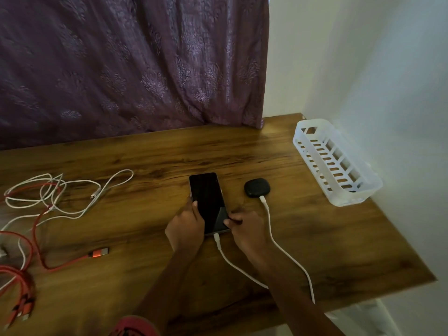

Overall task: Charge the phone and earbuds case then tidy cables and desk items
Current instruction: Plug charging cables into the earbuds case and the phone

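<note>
A black phone [207,199] lies screen up in the middle of the wooden desk [315,238], with a white cable [232,263] plugged into its near end. My left hand [185,230] grips the phone's left edge, thumb on the screen. My right hand [244,230] pinches its lower right corner. To the right sits the black earbuds case [255,187], with a second white cable [288,255] plugged in and running off the desk's front edge.
A tangle of white cables [60,192] and red cables [36,238] with an orange plug [99,252] covers the desk's left side. A white slotted plastic basket [337,163] stands at the right edge by the wall. A purple curtain [133,64] hangs behind.
</note>
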`<move>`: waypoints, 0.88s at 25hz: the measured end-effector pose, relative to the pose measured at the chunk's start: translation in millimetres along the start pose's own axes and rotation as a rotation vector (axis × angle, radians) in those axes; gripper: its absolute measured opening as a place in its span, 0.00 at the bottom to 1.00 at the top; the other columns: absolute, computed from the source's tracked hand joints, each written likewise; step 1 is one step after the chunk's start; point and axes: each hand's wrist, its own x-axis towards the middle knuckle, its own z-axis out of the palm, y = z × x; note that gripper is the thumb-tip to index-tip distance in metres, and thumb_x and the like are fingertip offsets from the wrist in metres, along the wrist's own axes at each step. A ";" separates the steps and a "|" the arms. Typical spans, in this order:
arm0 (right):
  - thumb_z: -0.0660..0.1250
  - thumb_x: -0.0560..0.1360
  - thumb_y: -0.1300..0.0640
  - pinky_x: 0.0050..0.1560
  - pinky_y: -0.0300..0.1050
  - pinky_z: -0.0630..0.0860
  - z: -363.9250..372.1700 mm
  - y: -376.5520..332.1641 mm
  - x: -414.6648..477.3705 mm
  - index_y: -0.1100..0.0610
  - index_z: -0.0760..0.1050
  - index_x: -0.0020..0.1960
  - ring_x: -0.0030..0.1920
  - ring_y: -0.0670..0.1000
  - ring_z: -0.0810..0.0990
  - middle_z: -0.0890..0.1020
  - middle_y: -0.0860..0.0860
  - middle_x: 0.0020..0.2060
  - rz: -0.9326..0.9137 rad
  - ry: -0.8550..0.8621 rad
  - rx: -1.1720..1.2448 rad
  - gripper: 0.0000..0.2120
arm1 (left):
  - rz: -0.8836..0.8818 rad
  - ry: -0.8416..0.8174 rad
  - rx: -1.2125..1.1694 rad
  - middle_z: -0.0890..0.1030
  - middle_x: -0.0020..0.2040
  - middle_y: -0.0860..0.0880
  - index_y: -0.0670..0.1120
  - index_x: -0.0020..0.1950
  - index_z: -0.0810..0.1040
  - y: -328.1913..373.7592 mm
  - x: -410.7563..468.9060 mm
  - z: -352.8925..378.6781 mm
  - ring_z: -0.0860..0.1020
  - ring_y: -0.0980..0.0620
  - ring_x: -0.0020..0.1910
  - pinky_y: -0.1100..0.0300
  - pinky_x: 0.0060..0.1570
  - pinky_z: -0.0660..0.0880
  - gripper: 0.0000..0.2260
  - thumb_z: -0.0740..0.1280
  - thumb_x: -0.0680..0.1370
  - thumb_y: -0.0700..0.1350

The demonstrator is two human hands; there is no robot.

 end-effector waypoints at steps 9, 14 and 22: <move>0.64 0.76 0.56 0.51 0.34 0.67 1.6 -5.2 -27.7 0.59 0.77 0.59 0.56 0.50 0.77 0.81 0.53 0.55 0.076 0.189 0.195 0.13 | 0.072 -0.016 -0.212 0.81 0.39 0.41 0.46 0.71 0.62 4.6 -20.2 -10.1 0.77 0.45 0.34 0.60 0.34 0.65 0.19 0.54 0.81 0.48; 0.64 0.76 0.61 0.49 0.36 0.74 -19.3 26.8 -95.0 0.55 0.79 0.55 0.47 0.44 0.78 0.81 0.48 0.49 -0.034 0.728 0.209 0.10 | 0.652 -0.079 -0.358 0.81 0.47 0.44 0.41 0.65 0.69 59.7 -64.6 -6.1 0.77 0.50 0.42 0.59 0.39 0.69 0.17 0.59 0.78 0.47; 0.66 0.74 0.62 0.53 0.40 0.70 -54.4 165.9 -207.4 0.56 0.79 0.54 0.53 0.50 0.76 0.81 0.51 0.49 0.390 1.188 -0.030 0.10 | 1.690 -0.355 -0.029 0.57 0.75 0.42 0.44 0.74 0.55 173.6 -154.1 65.9 0.52 0.39 0.75 0.42 0.71 0.55 0.29 0.49 0.77 0.59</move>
